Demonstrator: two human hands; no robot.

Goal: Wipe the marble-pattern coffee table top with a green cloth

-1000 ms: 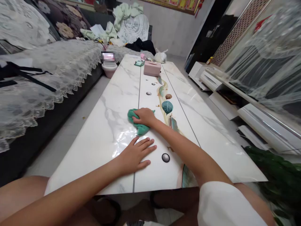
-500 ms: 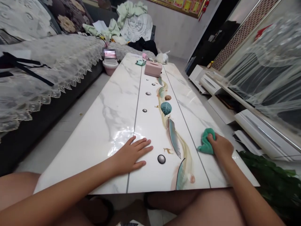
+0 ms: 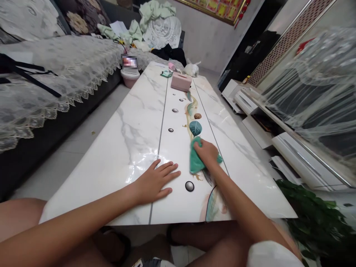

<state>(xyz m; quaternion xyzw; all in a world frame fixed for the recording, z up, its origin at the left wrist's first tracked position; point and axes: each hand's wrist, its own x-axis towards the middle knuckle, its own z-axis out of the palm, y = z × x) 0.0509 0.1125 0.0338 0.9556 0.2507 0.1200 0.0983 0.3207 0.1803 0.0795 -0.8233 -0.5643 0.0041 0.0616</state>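
Head view: the right hand [image 3: 207, 151] grasps a green cloth [image 3: 196, 161], fingers curled over the fabric and thumb along its upper edge. The cloth lies under and mostly to the left of the grip, on the white marble-patterned table [image 3: 107, 167]; a small end of it projects at the right of the hand.

The left hand [image 3: 155, 181] is released. It rests palm down on the tabletop with fingers spread, to the left of the grip and nearer the person, apart from the cloth. A round dark-rimmed mark [image 3: 189, 186] on the table surface is located between the left hand and the right forearm.

Just beyond the grip, a teal leaf print [image 3: 195, 128] is visible on the tabletop, followed by a smaller brown leaf print [image 3: 197, 116]. Well beyond the grip and slightly to its left stands a pink box [image 3: 180, 81]; a green packet [image 3: 166, 74] and a white plastic bag [image 3: 191, 69] are positioned behind it.

Left of the grip, past the table edge: a lace sofa cover [image 3: 69, 63]. Right of the grip: a white cabinet [image 3: 302, 152] and, nearer the person, a leafy plant [image 3: 319, 218].
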